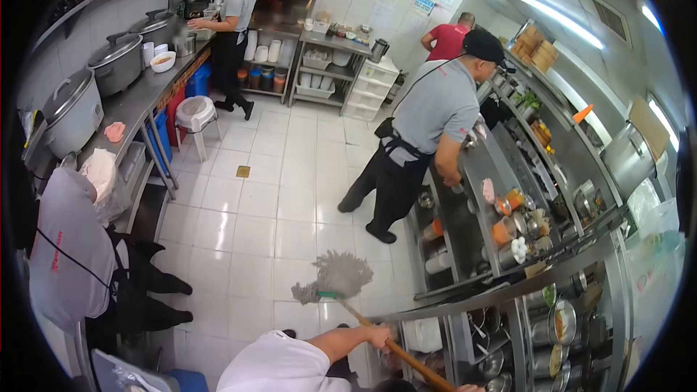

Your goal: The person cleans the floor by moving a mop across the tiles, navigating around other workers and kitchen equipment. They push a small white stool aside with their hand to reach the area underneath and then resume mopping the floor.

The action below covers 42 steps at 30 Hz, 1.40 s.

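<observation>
A string mop with grey strands [340, 276] lies spread on the white tiled floor. Its green clamp [330, 295] joins a long wooden handle [420, 368] that slants down to the lower right. Reaching in from a white sleeve, my left hand [379, 336] is closed around the middle of this handle. Near the bottom edge my right hand [468, 388] shows only in part, at the handle's upper end; its fingers are mostly cut off by the frame.
Co-workers stand at the left counter [138, 94], at the right steel workbench [475, 163] and at the back. Left of the mop is a person in grey [72, 247]. A white stool [196, 112] stands by the left counter. Shelves with pots [559, 319] border the lower right.
</observation>
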Tool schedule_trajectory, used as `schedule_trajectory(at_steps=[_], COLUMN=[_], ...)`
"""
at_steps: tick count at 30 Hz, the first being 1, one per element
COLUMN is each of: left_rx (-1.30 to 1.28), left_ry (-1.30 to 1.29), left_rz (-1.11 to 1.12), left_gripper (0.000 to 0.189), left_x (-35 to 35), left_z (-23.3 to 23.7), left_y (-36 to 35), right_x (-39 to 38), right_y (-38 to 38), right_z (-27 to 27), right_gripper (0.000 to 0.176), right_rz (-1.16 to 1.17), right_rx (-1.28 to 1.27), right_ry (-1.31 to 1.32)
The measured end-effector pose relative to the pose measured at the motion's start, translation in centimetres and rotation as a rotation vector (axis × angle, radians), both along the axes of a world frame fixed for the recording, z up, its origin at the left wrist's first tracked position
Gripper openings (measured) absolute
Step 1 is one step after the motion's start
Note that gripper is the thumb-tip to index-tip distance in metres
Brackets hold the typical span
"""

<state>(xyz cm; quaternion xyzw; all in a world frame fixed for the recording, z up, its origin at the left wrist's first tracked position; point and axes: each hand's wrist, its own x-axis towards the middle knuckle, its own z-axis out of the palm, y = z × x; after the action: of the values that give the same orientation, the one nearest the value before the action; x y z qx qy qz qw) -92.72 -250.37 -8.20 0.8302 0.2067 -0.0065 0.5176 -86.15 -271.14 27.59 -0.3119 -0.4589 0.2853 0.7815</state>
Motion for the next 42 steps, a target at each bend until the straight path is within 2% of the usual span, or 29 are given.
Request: schedule_trajectory(at_steps=[1,4,5,6,7,8,9,10,13,14,16,17,18,19,21,22,26,28,29,30,31,32,33,35,37,39,40,41,42], left_rx=[-0.004,0.124,0.123,0.116,0.116,0.115,0.117,0.12,0.223,0.178,0.337,0.259,0.211,0.161,0.116,0.148,0.214,0.329,0.493,0.305,0.226,0.509,0.324,0.144,0.176,0.125,0.086,0.046,0.018], left_ry=[0.037,0.029,0.056,0.093,0.13,0.149,0.166,0.212,0.306,0.32,0.492,0.618,0.616,0.612,0.544,0.53,0.543,0.454,0.329,0.269,0.212,0.019,-0.023,-0.061,-0.093,-0.067,-0.05,-0.032,-0.04], left_rz=[0.047,0.218,0.235,0.242,0.249,0.244,0.248,0.261,0.374,0.459,0.729,0.856,1.041,1.227,1.292,1.291,1.267,1.155,1.038,1.048,1.04,1.062,0.991,0.934,0.695,0.566,0.501,0.437,0.361], left_gripper=[0.036,0.038,0.039,0.04,0.041,0.042,0.042,0.041,0.042,0.042,0.034,0.04,0.046,0.054,0.069,0.07,0.075,0.063,0.056,0.049,0.047,0.047,0.049,0.041,0.033,0.028,0.032,0.037,0.036], left_x=[0.2,-0.5,-0.4,-0.8,-1.2,-2.7,-5.1,-6.9,-13.3,-16.1,-19.9,-21.4,-22.1,-22.5,-23.5,-23.4,-20.4,-19.4,-19.0,-16.8,-14.7,-12.8,-11.1,-7.7,-3.9,1.1,3.4,5.6,8.0], left_z=[0.2,1.3,0.6,-0.3,-0.7,-0.4,0.1,-0.6,-6.0,-5.7,-6.2,-6.4,-4.9,-2.0,-0.9,-0.5,1.6,-1.8,-7.7,-4.5,-2.0,-4.2,-2.1,0.5,-2.4,-3.0,-1.3,0.6,0.4], left_y=[-0.6,-2.3,-2.2,-2.2,-2.2,-2.2,-2.2,-2.3,-2.5,-3.0,-4.2,-4.3,-5.3,-6.3,-7.1,-7.7,-10.6,-12.2,-12.3,-14.1,-15.8,-17.4,-18.2,-19.7,-19.4,-20.9,-21.9,-23.1,-24.3], right_x=[-0.3,0.4,1.4,3.5,4.9,5.1,4.1,3.5,0.7,-0.6,-3.0,-3.3,-3.9,-4.2,-4.5,-4.4,-2.9,-1.1,0.4,2.1,3.7,5.0,6.4,8.9,11.2,13.2,14.5,16.1,17.2], right_y=[0.0,-0.3,-0.2,-0.1,0.1,0.7,1.2,1.8,3.1,3.2,3.3,3.5,4.3,5.1,7.0,7.8,5.0,1.3,-0.6,-2.5,-4.4,-5.6,-6.7,-8.9,-11.2,-12.9,-13.5,-13.8,-14.1], right_z=[0.4,2.0,2.2,0.9,0.0,-1.0,-1.5,-2.4,-5.7,-7.4,-10.2,-12.3,-13.5,-14.0,-15.8,-17.0,-18.2,-17.6,-16.5,-14.8,-12.5,-10.1,-8.6,-2.7,1.6,5.3,6.1,6.7,7.1], right_gripper=[0.041,0.048,0.047,0.043,0.044,0.041,0.041,0.042,0.038,0.037,0.029,0.024,0.021,0.02,0.02,0.02,0.022,0.021,0.021,0.021,0.017,0.014,0.015,0.017,0.021,0.024,0.031,0.03,0.033], right_rz=[-0.118,-0.21,-0.106,-0.155,-0.163,-0.069,-0.114,-0.095,0.024,0.08,0.103,0.268,0.436,0.522,0.68,0.751,0.702,0.638,0.618,0.599,0.588,0.559,0.564,0.523,0.494,0.496,0.504,0.523,0.563], right_rx=[-0.001,-0.098,-0.053,-0.031,-0.075,-0.016,-0.069,-0.075,-0.046,-0.063,-0.172,-0.189,-0.127,-0.172,-0.165,-0.109,-0.114,-0.102,-0.125,-0.16,-0.199,-0.218,-0.209,-0.278,-0.296,-0.268,-0.227,-0.184,-0.123], right_ry=[-0.063,0.108,0.121,0.272,0.097,0.157,0.271,0.248,0.193,0.282,0.11,0.118,0.101,-0.039,-0.261,-0.346,-0.329,-0.336,-0.383,-0.424,-0.495,-0.558,-0.512,-0.581,-0.557,-0.56,-0.534,-0.504,-0.494])
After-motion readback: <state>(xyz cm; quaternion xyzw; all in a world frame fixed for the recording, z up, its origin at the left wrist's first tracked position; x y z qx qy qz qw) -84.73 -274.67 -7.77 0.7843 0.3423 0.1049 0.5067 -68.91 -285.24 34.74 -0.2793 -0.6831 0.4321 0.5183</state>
